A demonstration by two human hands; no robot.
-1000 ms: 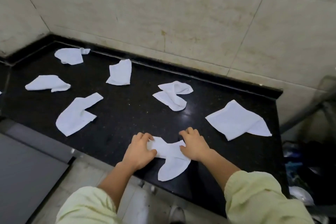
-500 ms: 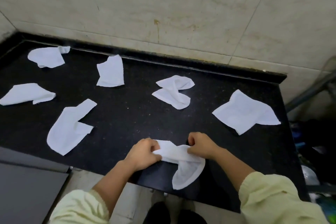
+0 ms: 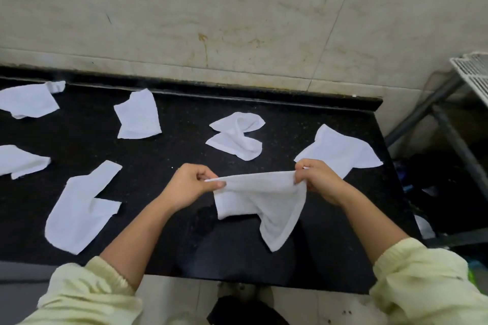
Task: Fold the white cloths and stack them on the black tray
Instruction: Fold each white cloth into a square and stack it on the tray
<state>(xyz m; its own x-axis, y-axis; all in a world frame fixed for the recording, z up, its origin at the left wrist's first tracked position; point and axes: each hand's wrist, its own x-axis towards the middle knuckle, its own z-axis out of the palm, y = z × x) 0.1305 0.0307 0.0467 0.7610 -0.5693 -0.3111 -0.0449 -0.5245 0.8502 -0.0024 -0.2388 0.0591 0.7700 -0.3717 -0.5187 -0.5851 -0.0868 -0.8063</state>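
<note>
— White terry, is it? And the cloth (image 3: 261, 198) is off the counter (image 3: 163, 155) now?

— It is. 1 second ago it lay bunched on the near edge with both hands pressed on it. Now it hangs in the air above that same edge, its top hem drawn taut from hand to hand.

— How is it held?

— The left hand (image 3: 190, 185) pinches the left corner between thumb and curled fingers. The right hand (image 3: 320, 182) has its fingers curled tight round the right corner. Neither has anything else in it.

— So folding has started?

— Not yet, I'd judge. This looks like shaking it open: the lower part sags unevenly and ends in 1 drooping point, so it needs squaring before any crease goes in.

— And the rest?

— 6 loose cloths (image 3: 79, 208) lie scattered and rumpled across the counter, the nearest just behind the right hand. Nothing is folded, nothing stacked.

— The black tray?

— I can't make it out here; only the dark counter shows.
</note>
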